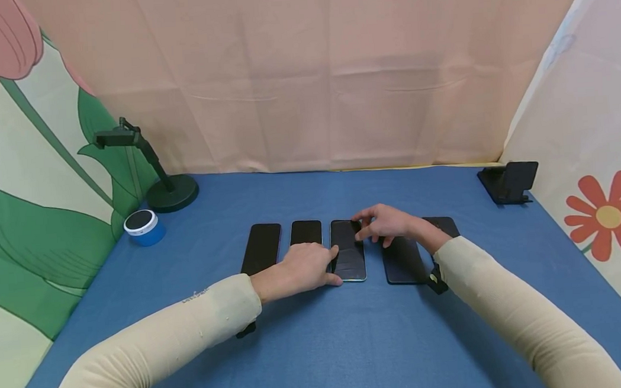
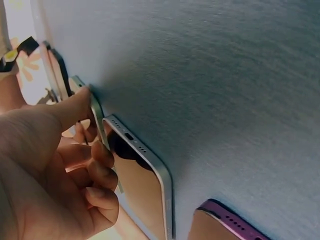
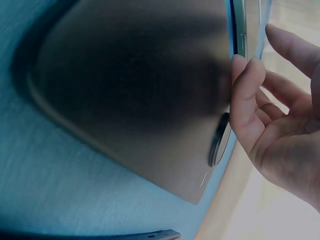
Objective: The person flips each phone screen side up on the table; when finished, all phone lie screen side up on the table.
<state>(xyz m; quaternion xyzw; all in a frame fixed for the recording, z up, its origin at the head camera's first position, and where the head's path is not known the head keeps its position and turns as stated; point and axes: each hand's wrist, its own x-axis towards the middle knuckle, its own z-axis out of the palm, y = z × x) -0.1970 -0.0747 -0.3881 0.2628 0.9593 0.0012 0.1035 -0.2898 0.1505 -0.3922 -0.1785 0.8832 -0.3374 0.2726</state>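
Note:
Several dark-screened smartphones lie in a row on the blue tabletop. Between my hands is a smartphone with a pale green edge [image 1: 348,252]. My left hand [image 1: 303,265] holds its near left corner with thumb and index finger; the left wrist view shows the other fingers curled. My right hand [image 1: 385,220] grips the far right corner with its fingertips. Beneath my left hand lies a silver-edged smartphone [image 2: 162,187], partly covered in the head view. Further left is a purple-edged smartphone [image 1: 261,247]. A wide black phone [image 1: 402,262] sits under my right wrist.
Another black device [image 1: 443,226] is partly hidden by my right forearm. A black stand with a round base [image 1: 174,193] and a blue-and-white round container [image 1: 146,229] stand at the back left. A small black folding stand [image 1: 510,183] is at the back right, near the wall.

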